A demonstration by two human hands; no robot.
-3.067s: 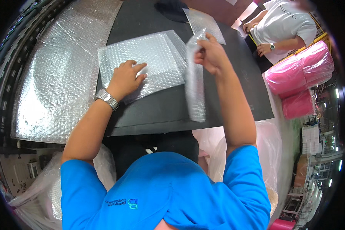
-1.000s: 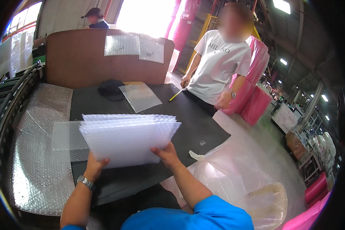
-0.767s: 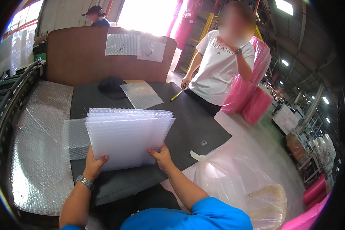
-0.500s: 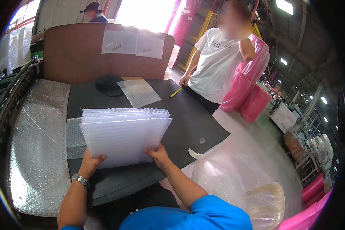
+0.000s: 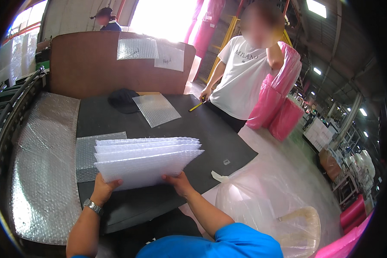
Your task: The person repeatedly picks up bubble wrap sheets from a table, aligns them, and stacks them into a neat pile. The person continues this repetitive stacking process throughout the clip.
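Observation:
Several white bubble-wrap sheets [image 5: 146,167] stand on edge in a bundle between my hands, their top edges fanned apart and tilted away from me. My left hand [image 5: 105,188] grips the lower left corner, thumb on the near face. At the lower right side my right hand [image 5: 179,182] holds the bundle the same way. Both hands' other fingers are hidden behind the sheets. Behind and left of the bundle lies a stack of bubble-wrap sheets [image 5: 87,157] on the dark table [image 5: 219,142].
A dark cap [image 5: 124,101] and a single bubble-wrap sheet [image 5: 157,109] lie farther back. Long bubble wrap [image 5: 43,167] covers the left side, beside a roller conveyor [image 5: 13,107]. A person [image 5: 245,77] at the far right holds a yellow tape measure [image 5: 196,106]. A clear plastic bag [image 5: 262,206] lies right.
The bundle has come lower and tipped farther away, with its top edges spread wider. More of the stack behind it shows. Both hands keep their hold.

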